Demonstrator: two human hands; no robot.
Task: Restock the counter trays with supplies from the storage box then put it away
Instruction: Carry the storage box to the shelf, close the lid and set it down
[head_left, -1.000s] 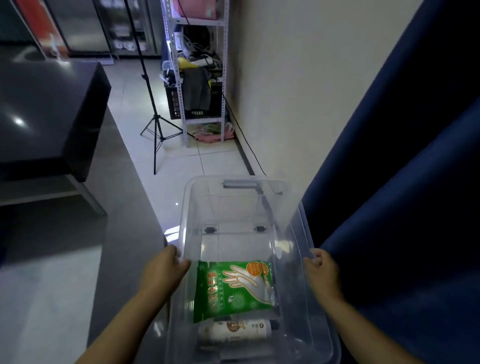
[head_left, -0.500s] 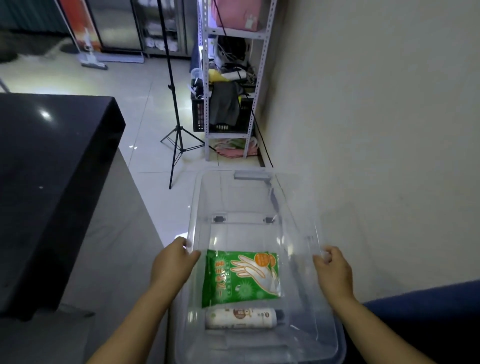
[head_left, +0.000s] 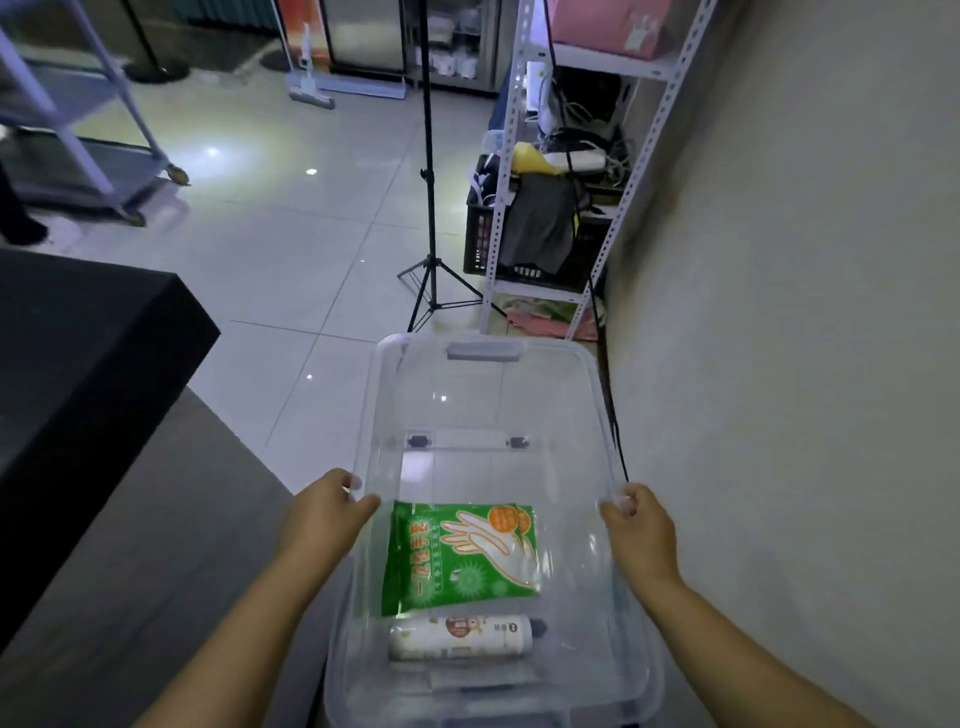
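I carry a clear plastic storage box (head_left: 485, 347) in front of me, held off the floor. My left hand (head_left: 324, 512) grips its left rim and my right hand (head_left: 641, 530) grips its right rim. Inside, near me, lies a green packet of disposable gloves (head_left: 460, 556). A white bottle (head_left: 460, 638) lies on its side just below the packet. The far half of the box holds nothing.
A black counter (head_left: 88, 358) stands at the left. A black tripod (head_left: 428, 208) stands on the tiled floor ahead. A metal shelf rack (head_left: 561, 171) with a black crate stands against the beige wall (head_left: 805, 312) at the right. A wheeled cart (head_left: 78, 119) is far left.
My view has swung left and upward as I walk: the dark blue curtain at the right has left the view, and the tripod, rack and cart show more. My hands keep hold of the box.
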